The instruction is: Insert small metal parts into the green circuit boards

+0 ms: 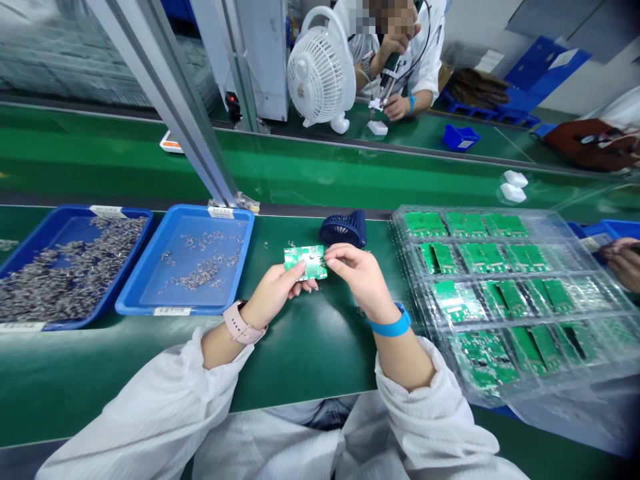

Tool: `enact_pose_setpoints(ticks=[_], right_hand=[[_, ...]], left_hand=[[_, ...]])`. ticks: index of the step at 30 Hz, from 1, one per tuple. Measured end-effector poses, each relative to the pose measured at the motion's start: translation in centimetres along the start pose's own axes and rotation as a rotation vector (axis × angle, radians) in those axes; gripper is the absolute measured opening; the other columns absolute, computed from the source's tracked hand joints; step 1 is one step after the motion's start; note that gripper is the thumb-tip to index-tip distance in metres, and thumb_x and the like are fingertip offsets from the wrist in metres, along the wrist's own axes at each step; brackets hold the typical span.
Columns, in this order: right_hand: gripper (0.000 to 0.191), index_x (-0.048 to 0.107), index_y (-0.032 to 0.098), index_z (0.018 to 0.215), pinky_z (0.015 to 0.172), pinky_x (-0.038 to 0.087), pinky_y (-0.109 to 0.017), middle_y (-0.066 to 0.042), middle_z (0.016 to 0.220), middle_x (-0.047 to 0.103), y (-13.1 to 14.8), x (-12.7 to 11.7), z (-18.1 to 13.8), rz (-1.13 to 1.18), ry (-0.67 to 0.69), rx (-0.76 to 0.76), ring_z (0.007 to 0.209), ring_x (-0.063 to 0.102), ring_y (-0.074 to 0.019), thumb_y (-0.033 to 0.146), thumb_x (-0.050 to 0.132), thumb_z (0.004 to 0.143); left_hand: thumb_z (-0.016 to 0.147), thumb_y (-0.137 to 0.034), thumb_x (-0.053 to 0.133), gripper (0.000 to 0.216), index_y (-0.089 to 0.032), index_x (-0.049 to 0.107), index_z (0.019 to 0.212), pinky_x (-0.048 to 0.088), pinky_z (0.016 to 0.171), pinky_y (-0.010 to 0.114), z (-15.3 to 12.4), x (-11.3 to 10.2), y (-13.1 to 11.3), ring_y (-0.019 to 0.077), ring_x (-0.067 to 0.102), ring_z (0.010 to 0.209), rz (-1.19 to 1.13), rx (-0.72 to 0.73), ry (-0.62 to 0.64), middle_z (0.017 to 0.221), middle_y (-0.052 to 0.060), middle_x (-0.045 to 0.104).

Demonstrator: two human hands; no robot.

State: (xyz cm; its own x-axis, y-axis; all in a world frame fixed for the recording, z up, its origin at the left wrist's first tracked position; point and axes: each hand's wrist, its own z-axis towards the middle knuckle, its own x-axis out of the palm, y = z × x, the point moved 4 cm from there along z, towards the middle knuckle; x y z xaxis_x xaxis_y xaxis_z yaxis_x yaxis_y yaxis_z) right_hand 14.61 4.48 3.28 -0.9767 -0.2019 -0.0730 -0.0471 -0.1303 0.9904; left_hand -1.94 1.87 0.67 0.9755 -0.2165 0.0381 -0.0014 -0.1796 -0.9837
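A green circuit board (pixel 313 262) with white patches lies in my left hand (pixel 280 288), thumb on top and fingers beneath. At the board's right edge is my right hand (pixel 359 275), its thumb and index finger pinched together. Whatever small piece that pinch may hold is too small to make out. Just behind the board stands a small dark blue fan (pixel 344 229). To the left, a blue tray (pixel 145 293) carries scattered small metal rings (pixel 200 273). A fuller blue tray (pixel 90 325) beyond it is heaped with small metal hardware (pixel 55 280).
On the right, a clear plastic tray (pixel 420 293) holds several green boards in compartments. A metal post (pixel 175 100) rises behind the ring tray. Across the green conveyor (pixel 310 170), a person (pixel 395 100) works with a tool beside a white fan (pixel 321 73). Another person's hand (pixel 625 263) shows far right.
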Motion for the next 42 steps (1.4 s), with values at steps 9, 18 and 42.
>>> enact_pose_setpoints(ticks=[9, 18, 42], right_hand=[[0.01, 0.07, 0.021, 0.083, 0.085, 0.047, -0.035, -0.004, 0.09, 0.065, 1.5, 0.9, -0.5, -0.49, 0.039, -0.377, 0.091, 0.06, -0.0189, 0.015, 0.063, 0.087], [0.008, 0.066, 0.022, 0.083, 0.085, 0.047, -0.035, -0.004, 0.089, 0.066, 0.8, 1.0, -0.3, -0.56, 0.031, -0.346, 0.091, 0.06, -0.0197, 0.016, 0.063, 0.087], [0.016, 0.063, 0.021, 0.09, 0.086, 0.045, -0.038, -0.007, 0.094, 0.064, 1.1, 1.7, -0.8, -0.775, 0.107, -0.467, 0.093, 0.054, -0.0222, 0.021, 0.049, 0.097]], left_hand=[[0.085, -0.057, 0.053, 0.051, -0.012, 0.069, 0.065, 0.03, 0.044, 0.023, 0.4, -0.4, 0.5, 0.0084, 0.044, 0.046, -0.086, -0.048, -0.053, 0.057, 0.005, 0.063], [0.084, -0.057, 0.055, 0.051, -0.011, 0.069, 0.065, 0.03, 0.043, 0.022, 0.4, -0.2, 0.3, 0.0081, 0.043, 0.046, -0.113, -0.049, -0.05, 0.056, 0.005, 0.061], [0.083, -0.057, 0.055, 0.05, -0.012, 0.068, 0.064, 0.029, 0.044, 0.024, 0.5, -0.2, 0.2, 0.0089, 0.043, 0.046, -0.089, -0.061, -0.054, 0.056, 0.005, 0.061]])
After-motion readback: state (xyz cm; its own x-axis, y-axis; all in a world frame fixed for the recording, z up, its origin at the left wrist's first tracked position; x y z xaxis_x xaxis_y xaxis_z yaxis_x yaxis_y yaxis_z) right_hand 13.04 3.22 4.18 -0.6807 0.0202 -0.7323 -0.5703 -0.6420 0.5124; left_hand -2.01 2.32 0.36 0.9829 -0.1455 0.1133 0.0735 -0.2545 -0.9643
